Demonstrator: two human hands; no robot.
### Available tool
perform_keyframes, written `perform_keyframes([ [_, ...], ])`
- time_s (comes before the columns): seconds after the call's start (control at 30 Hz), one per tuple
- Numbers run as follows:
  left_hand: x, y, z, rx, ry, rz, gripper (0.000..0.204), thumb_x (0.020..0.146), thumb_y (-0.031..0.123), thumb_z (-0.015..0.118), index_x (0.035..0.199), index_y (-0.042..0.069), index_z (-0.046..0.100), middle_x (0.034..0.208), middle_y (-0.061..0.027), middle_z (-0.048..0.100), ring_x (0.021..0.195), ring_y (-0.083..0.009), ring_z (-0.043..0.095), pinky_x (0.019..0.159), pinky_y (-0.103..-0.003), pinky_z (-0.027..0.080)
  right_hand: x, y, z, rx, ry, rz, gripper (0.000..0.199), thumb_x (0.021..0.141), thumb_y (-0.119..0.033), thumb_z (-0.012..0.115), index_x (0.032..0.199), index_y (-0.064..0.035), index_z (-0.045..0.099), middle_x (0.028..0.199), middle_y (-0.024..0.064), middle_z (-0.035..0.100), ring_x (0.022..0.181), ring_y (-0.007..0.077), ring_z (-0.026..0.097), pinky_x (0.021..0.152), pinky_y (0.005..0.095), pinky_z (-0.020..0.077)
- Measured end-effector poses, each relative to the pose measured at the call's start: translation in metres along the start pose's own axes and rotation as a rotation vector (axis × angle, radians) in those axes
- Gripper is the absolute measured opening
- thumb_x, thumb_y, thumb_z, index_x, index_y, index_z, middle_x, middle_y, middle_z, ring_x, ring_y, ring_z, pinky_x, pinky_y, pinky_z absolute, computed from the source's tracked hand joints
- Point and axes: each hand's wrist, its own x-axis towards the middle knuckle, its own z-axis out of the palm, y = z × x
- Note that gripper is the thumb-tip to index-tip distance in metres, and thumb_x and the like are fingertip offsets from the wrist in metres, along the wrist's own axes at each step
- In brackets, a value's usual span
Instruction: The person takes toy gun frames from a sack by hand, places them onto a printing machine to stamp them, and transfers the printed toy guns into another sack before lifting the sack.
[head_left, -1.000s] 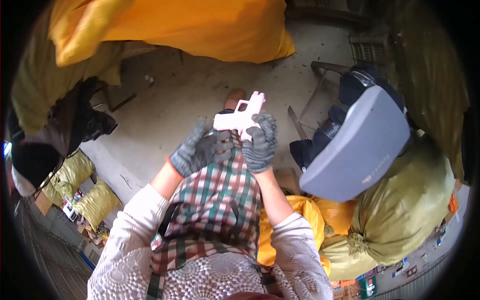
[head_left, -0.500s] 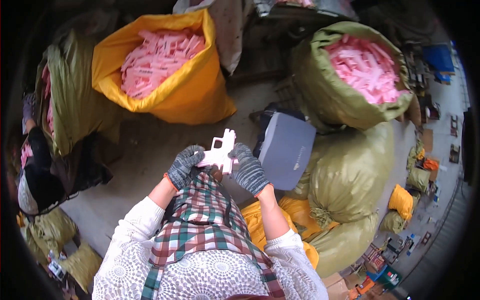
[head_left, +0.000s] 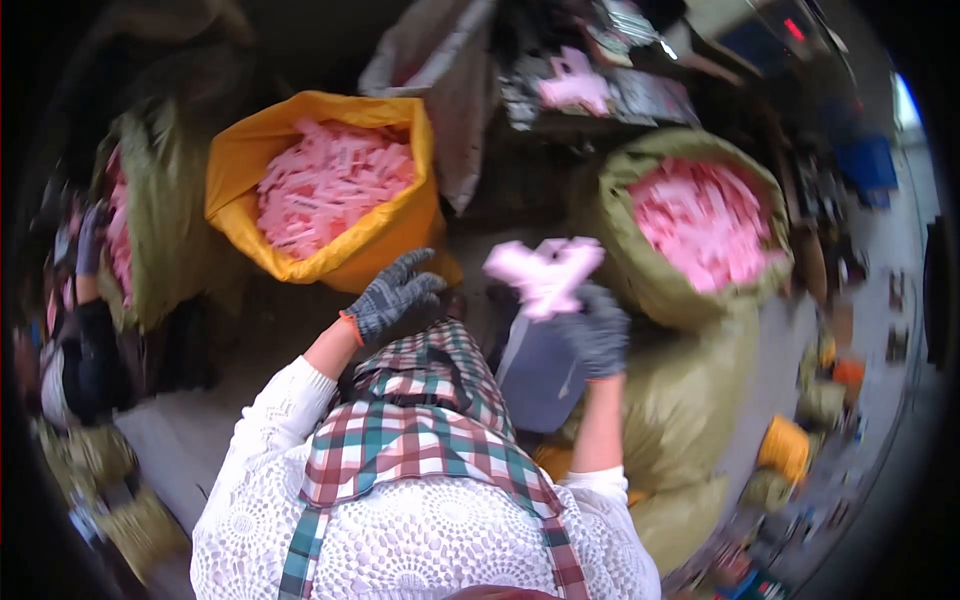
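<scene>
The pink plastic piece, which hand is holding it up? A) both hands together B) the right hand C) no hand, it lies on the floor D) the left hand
B: the pink plastic piece sits in the gloved right hand, raised near the green sack of pink parts, while the left hand is spread open and apart from it, next to the yellow sack.

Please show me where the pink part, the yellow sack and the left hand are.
pink part (head_left: 548, 275), head view, its middle
yellow sack (head_left: 235, 170), head view, left wall
left hand (head_left: 392, 293), head view, glove back
</scene>
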Motion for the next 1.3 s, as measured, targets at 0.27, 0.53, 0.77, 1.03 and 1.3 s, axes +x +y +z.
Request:
perform_keyframes([
  [0.27, -0.020, 0.001, -0.099, 0.532, 1.186, 0.261, 0.049, 0.082, 0.012, 0.061, 0.126, 0.001, 0.042, 0.104, -0.0154, 0.059, 0.092, -0.0218, 0.058, 0.083, -0.030, 0.046, 0.096, 0.114, -0.094, -0.801, 0.363, -0.012, 0.031, 0.072, -0.015, 0.069, 0.098, -0.0007, 0.060, 0.097, 0.0161, 0.062, 0.087, 0.0272, 0.059, 0.083, 0.0352, 0.0465],
  [0.53, -0.013, -0.004, -0.207, 0.754, 1.835, -0.471, 0.079, 0.065, 0.033, 0.079, 0.125, -0.001, 0.040, 0.116, -0.0213, 0.052, 0.103, -0.0320, 0.055, 0.085, -0.036, 0.047, 0.184, -0.072, 0.112, 0.215, -0.536, -0.308, 0.032, 0.073, -0.014, 0.068, 0.102, -0.0049, 0.060, 0.100, 0.0126, 0.062, 0.096, 0.0279, 0.059, 0.085, 0.0347, 0.0458],
  [0.77, -0.008, -0.041, -0.275, -0.480, 1.120, -0.062, 0.038, 0.077, 0.011, 0.066, 0.110, -0.001, 0.053, 0.096, -0.0150, 0.062, 0.081, -0.0299, 0.063, 0.069, -0.046, 0.053, 0.282, -0.135, 0.266, 0.134, -0.638, -0.302, 0.054, 0.068, -0.028, 0.072, 0.112, -0.0033, 0.054, 0.109, 0.0168, 0.059, 0.103, 0.0303, 0.056, 0.089, 0.0362, 0.0438],
  [1.03, -0.057, -0.006, -0.245, -0.356, 1.131, -0.127, 0.034, 0.081, 0.003, 0.058, 0.114, -0.002, 0.053, 0.102, -0.0144, 0.062, 0.088, -0.0285, 0.062, 0.078, -0.039, 0.052, 0.382, -0.151, 0.410, -0.607, -0.262, -0.448, 0.066, 0.063, -0.040, 0.075, 0.116, -0.0062, 0.055, 0.115, 0.0155, 0.058, 0.109, 0.0300, 0.054, 0.092, 0.0412, 0.0420],
  [1.3, -0.042, -0.002, -0.261, -0.797, 1.160, -0.193, 0.035, 0.080, 0.005, 0.062, 0.113, 0.000, 0.053, 0.099, -0.0125, 0.062, 0.085, -0.0276, 0.062, 0.075, -0.038, 0.053, 0.377, -0.106, 0.418, -0.207, -0.793, -0.110, 0.042, 0.075, -0.043, 0.061, 0.092, -0.0057, 0.064, 0.086, 0.0225, 0.062, 0.085, 0.0378, 0.060, 0.073, 0.0442, 0.0462],
])
